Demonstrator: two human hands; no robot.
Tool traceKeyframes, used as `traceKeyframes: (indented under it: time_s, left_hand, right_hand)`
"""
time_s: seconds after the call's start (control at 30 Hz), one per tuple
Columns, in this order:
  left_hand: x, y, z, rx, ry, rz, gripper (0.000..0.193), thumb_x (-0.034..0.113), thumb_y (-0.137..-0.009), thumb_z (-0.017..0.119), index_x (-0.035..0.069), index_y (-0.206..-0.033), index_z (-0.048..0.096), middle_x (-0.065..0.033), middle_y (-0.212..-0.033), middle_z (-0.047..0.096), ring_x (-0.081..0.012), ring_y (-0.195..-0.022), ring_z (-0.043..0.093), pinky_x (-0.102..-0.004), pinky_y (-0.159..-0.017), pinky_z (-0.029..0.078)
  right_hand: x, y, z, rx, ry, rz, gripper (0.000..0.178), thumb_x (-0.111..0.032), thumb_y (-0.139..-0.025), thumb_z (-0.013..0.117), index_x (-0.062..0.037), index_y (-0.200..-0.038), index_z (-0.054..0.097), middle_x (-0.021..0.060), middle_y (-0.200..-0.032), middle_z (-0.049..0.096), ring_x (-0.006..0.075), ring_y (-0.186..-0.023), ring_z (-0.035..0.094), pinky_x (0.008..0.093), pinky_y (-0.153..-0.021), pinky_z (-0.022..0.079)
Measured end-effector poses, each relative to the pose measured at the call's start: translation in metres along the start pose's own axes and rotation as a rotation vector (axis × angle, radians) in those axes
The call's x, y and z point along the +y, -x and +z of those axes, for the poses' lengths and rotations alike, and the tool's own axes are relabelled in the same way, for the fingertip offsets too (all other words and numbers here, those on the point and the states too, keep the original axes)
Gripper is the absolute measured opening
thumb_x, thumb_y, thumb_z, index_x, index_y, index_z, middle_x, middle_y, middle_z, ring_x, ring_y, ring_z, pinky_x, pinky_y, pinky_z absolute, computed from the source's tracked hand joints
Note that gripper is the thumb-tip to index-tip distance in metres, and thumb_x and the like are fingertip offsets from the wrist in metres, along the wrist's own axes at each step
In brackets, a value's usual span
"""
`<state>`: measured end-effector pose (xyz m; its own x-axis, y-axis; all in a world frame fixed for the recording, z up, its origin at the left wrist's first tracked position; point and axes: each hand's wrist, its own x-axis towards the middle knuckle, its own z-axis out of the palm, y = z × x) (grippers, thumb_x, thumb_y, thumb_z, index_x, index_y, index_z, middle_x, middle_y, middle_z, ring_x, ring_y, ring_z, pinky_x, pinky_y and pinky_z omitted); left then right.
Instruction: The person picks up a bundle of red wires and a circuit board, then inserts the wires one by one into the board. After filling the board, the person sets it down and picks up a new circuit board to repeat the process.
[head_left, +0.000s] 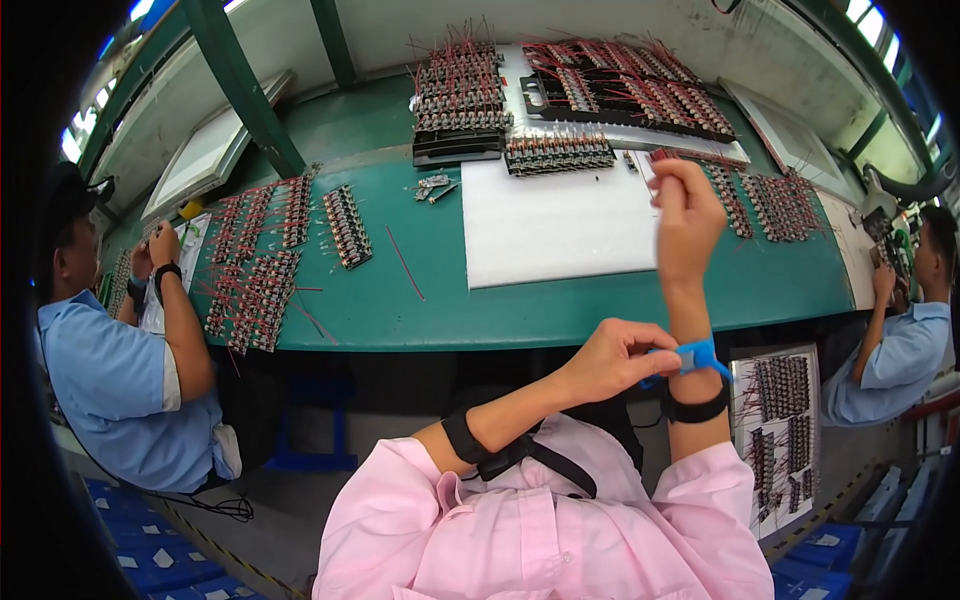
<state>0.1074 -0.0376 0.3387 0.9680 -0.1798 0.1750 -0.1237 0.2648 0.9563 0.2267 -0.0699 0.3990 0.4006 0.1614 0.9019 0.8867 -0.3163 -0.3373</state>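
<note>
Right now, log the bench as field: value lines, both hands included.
left hand: pinching the blue strap on the right wrist
right hand: raised by the right edge of the white sheet; whether it holds anything is unclear
surface: green tabletop
back of bench: dense rows of red-wired parts left of the black tray
left of sheet: small metal pieces, loose red wire
others: seated co-worker at left, another at right, both in light blue
</note>
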Motion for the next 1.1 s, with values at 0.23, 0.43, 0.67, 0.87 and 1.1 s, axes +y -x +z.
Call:
traceKeyframes:
  time_s: [0.23,0.43,0.67,0.87,1.1]
  left_hand:
    - [0.013,0.045,-0.028,-0.081,-0.916,0.196,0.016,0.015,-0.074,0.055,0.006,-0.087,0.059,-0.0094,-0.070,0.058,-0.0205,-0.061,0.055,-0.0267,-0.055,0.042]
    - [0.056,0.093,-0.105,0.705,-1.405,-0.241,0.018,0.021,-0.073,0.057,0.004,-0.069,0.052,-0.0118,-0.064,0.055,-0.0279,-0.059,0.053,-0.0352,-0.050,0.040]
    - [0.037,0.099,-0.167,0.909,-1.667,-0.599,0.025,0.022,-0.072,0.055,0.000,-0.068,0.046,-0.0156,-0.062,0.054,-0.0347,-0.059,0.052,-0.0413,-0.051,0.040]
    - [0.042,0.087,-0.171,0.789,-1.701,-0.740,0.014,0.012,-0.068,0.049,-0.002,-0.066,0.047,-0.0202,-0.065,0.054,-0.0365,-0.062,0.053,-0.0445,-0.055,0.042]
    - [0.049,0.083,-0.175,0.649,-1.776,-0.790,0.011,0.008,-0.063,0.049,-0.003,-0.064,0.047,-0.0199,-0.063,0.053,-0.0370,-0.060,0.052,-0.0452,-0.055,0.042]
  right_hand:
    - [-0.002,0.036,-0.038,-0.320,-0.586,0.582,0.010,-0.002,-0.077,0.044,0.0011,-0.075,0.053,0.0036,-0.063,0.053,0.0093,-0.053,0.048,0.0189,-0.048,0.037]
    - [0.054,0.081,-0.085,-0.573,-0.134,0.490,0.009,-0.004,-0.072,0.047,0.0017,-0.064,0.048,0.0051,-0.056,0.050,0.0095,-0.051,0.046,0.0221,-0.048,0.036]
    - [0.077,0.107,-0.092,-0.648,-0.079,0.438,0.007,-0.001,-0.068,0.049,0.0011,-0.062,0.046,0.0081,-0.057,0.050,0.0151,-0.050,0.047,0.0260,-0.047,0.036]
    - [0.074,0.093,-0.092,-0.727,-0.140,0.458,0.008,0.000,-0.066,0.052,-0.0023,-0.061,0.046,0.0087,-0.058,0.046,0.0245,-0.054,0.044,0.0326,-0.051,0.035]
    - [0.091,0.055,-0.101,-1.074,-0.131,0.253,0.007,-0.007,-0.068,0.055,-0.0033,-0.068,0.049,0.0100,-0.063,0.049,0.0263,-0.059,0.048,0.0340,-0.053,0.038]
